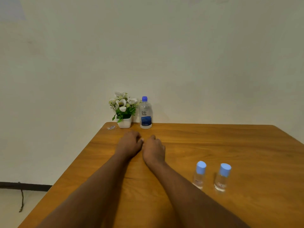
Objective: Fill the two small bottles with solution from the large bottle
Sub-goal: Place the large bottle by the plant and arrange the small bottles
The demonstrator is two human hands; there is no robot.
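While both hands rest idle on the desk (pixel 230 145), I judge that the filling has not begun: all 3 caps are on. My left hand (pixel 130 143) and right hand (pixel 153 149) lie side by side, thumbs about touching, fingers loosely curled and holding nothing.

The large bottle (pixel 145 113) stands upright just beyond my knuckles, at the desk's far edge by the wall and just beside a white flower pot (pixel 124 123). The 2 small ones stand upright near my right forearm, well apart from it: the left small bottle (pixel 199 176) and the right small bottle (pixel 222 178).

I expect the large bottle to be smooth, slightly yielding plastic with some weight, though I cannot read its level. I would wrap it round the labelled middle. The small bottles look light and easy to tip, so I would pinch each by its body while uncapping and pouring.
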